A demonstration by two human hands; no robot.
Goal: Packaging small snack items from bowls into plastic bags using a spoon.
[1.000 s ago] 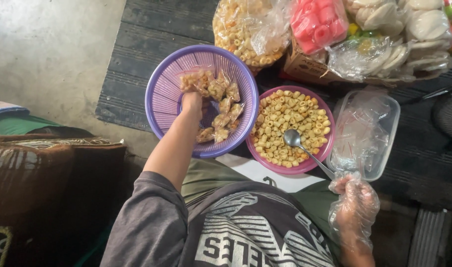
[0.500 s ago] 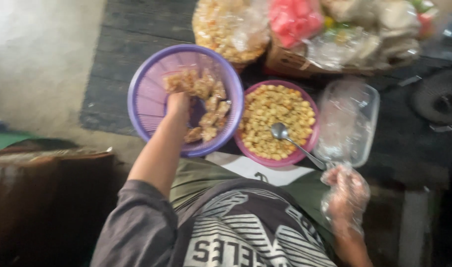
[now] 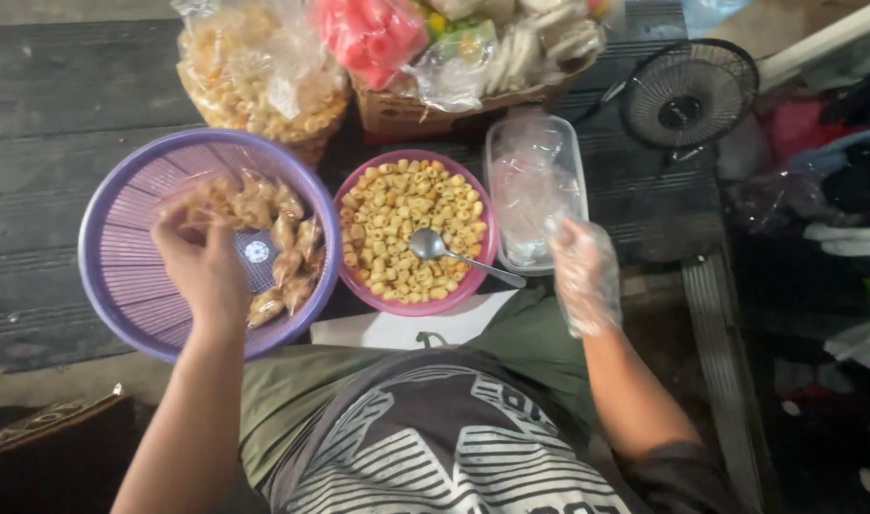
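Left hand: our bare left hand (image 3: 202,266) is loosely curled over small snack packets (image 3: 273,238) inside the purple basket (image 3: 121,286); we cannot tell whether it grips any.
Right hand: our plastic-gloved right hand (image 3: 585,276) is open at the clear container (image 3: 535,186) of plastic bags.
Between: pink bowl (image 3: 478,262) of ring snacks, spoon (image 3: 435,247) resting in it.
Beyond: small fan (image 3: 690,93).

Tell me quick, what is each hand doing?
Left hand: in the purple basket, fingers on a small snack packet; grip unclear.
Right hand: in a plastic glove, open, holding nothing, at the clear container.
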